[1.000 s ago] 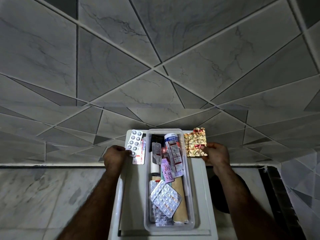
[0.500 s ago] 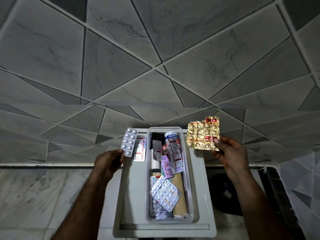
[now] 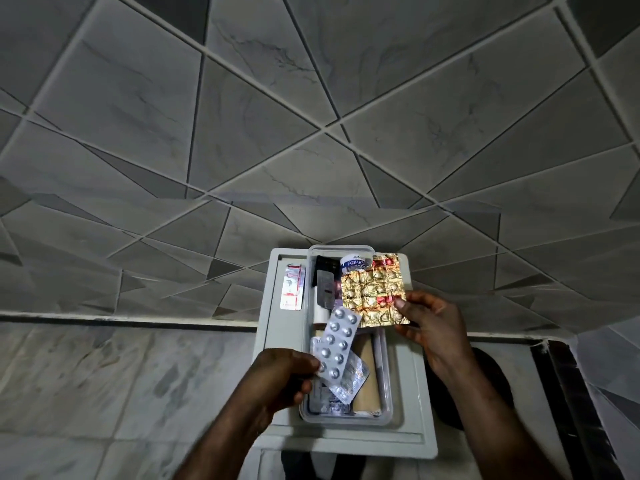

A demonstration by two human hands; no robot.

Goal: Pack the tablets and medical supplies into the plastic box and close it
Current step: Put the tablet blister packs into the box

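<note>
A clear plastic box (image 3: pixel 387 375) stands open on a grey tray (image 3: pixel 412 393). Inside lie several blister strips, a white adhesive tape roll (image 3: pixel 352 264), a tan bandage roll (image 3: pixel 364 372) and a dark item. My left hand (image 3: pixel 282 379) pinches a silver blister strip (image 3: pixel 335 342) by its near end, above the box's middle. My right hand (image 3: pixel 431 327) holds a crumpled gold foil tablet strip (image 3: pixel 374 289) by its right edge, over the box's far right part. A red-and-white tablet strip (image 3: pixel 292 288) lies on the tray left of the box.
The tray rests on a grey marble floor (image 3: pixel 104 393) beside a patterned tiled wall (image 3: pixel 311 116). A dark round object (image 3: pixel 491 386) lies behind my right forearm. A dark strip (image 3: pixel 568 393) runs along the floor at right.
Both hands came inward over the box. The silver strip moved from the tray's far left to above the box's middle. The gold strip moved left and down, over the box's far end.
</note>
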